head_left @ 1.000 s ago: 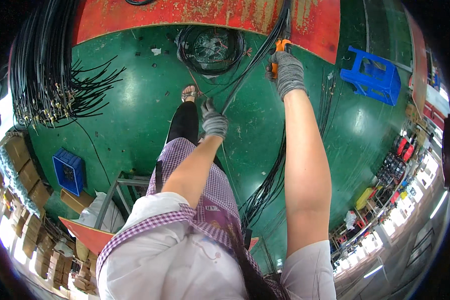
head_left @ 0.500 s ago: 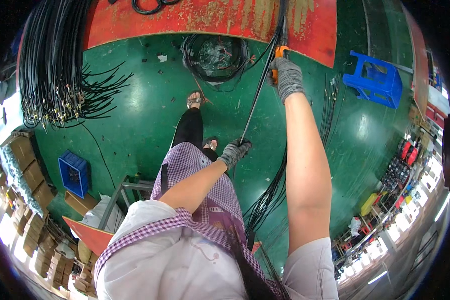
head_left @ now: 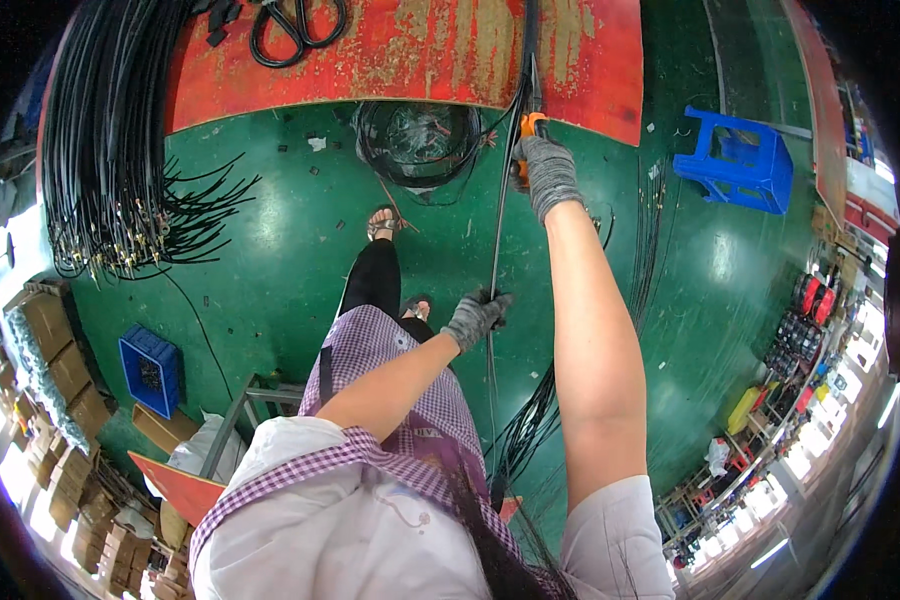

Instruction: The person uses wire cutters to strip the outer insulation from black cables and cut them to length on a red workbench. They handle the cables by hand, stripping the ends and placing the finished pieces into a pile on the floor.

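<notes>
My right hand (head_left: 550,175), in a grey knitted glove, is closed round an orange-handled tool (head_left: 526,150). Its long, dark, narrow end points at the table, and its exact kind is hard to make out. Alongside it run thin black cables (head_left: 505,190), coming off the table edge toward me. Lower down, my left hand (head_left: 478,316), also gloved, closes on the cables in front of my apron. Below it the cables hang toward a dark bundle of cables (head_left: 530,425) by my right side.
Ahead stands a worn red table (head_left: 410,60) with black-handled scissors (head_left: 295,30) on it. A thick bunch of black cables (head_left: 110,140) hangs at the left. Beneath the table lies a cable coil (head_left: 370,150). A blue stool (head_left: 745,160) and a blue crate (head_left: 150,370) stand on the green floor.
The view has shifted, showing more of the table and the scissors. My right hand with the orange-handled tool has come left and slightly nearer; my left hand has gone slightly right, still on the cables.
</notes>
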`<state>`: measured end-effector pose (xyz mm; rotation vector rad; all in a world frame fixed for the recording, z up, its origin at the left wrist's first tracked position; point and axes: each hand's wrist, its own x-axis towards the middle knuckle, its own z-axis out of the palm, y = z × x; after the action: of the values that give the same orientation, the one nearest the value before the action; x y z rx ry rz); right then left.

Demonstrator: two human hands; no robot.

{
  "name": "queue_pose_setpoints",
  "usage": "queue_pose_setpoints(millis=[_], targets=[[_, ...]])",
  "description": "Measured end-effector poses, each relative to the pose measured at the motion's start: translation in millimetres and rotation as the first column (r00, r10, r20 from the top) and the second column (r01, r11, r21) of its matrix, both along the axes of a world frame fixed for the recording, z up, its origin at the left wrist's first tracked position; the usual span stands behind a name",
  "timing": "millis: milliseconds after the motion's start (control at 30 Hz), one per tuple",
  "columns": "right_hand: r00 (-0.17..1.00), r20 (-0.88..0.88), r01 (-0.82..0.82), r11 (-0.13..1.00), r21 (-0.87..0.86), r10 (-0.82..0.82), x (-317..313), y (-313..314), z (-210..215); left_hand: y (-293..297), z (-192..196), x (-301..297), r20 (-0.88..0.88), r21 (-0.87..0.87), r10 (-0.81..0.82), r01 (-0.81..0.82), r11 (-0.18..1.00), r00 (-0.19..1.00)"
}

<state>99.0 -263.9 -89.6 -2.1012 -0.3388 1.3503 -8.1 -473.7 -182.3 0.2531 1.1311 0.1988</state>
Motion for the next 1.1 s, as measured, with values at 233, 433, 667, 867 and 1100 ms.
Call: queue_pose_setpoints(millis=[233,433,667,867,1100], targets=[[0.999,-0.049,-0.013,0.997,0.074,0.017,1,-3,-2,-11,-2,-15,-0.109,0.037,0.124,-0.121,0.992,0.986],[0.997,-0.073,0.045,0.99,0.134,-0.036,0,-5,-2,-15,-36,-22,-0.132,0.274,0.105,-0.065,0.959,0.986],[0.999,0.036,-0.01,1.0,-0.004,0.01,7,-2,-21,-8,-32,-35,-0.262,0.269,-0.1,0.172,0.948,0.96],[0.998,0.056,-0.007,0.999,0.032,0.005,13,-5,-35,14,11,-48,-0.324,0.388,-0.059,0.19,0.902,0.944],[0.998,0.047,0.032,0.998,0.053,-0.034,10,-7,-25,61,19,-22,-0.046,0.313,0.011,0.004,0.95,0.999]])
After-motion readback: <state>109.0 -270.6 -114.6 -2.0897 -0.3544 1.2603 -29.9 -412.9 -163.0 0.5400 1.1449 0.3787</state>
